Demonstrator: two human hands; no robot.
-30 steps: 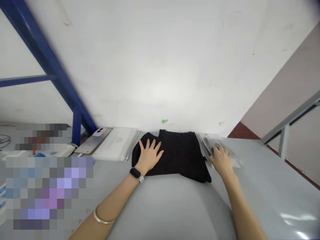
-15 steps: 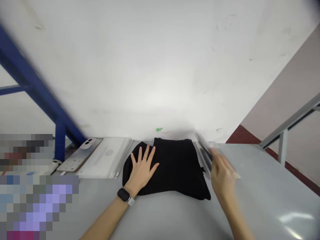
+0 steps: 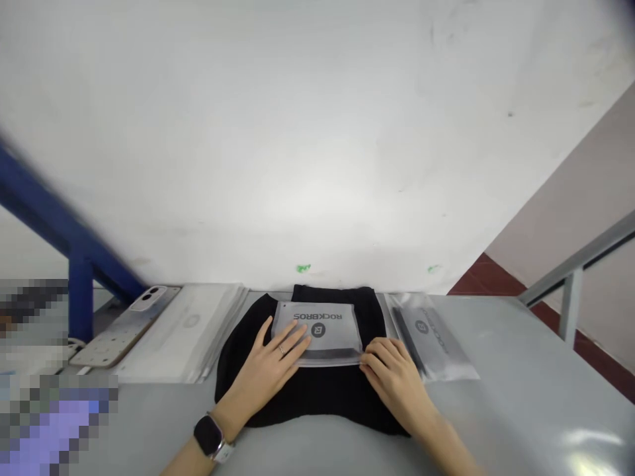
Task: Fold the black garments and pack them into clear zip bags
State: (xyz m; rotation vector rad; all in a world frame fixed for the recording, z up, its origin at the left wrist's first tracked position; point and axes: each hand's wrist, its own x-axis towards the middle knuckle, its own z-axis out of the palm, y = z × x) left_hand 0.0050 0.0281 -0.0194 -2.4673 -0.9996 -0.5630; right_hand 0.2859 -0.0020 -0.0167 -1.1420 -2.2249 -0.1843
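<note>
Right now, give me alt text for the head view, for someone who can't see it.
The left hand and right hand touch a ROCKBROS pouch lying on black fabric on a gray table. Stacked pouches and a phone lie to the left, another printed pouch to the right.

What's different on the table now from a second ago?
A ROCKBROS packet now lies on the black cloth. The right hand moved left from the packets at the right to its near right corner. The left hand, flat on the cloth before, now has fingers on the packet's left side. The phone and white bags stayed on the left.
</note>
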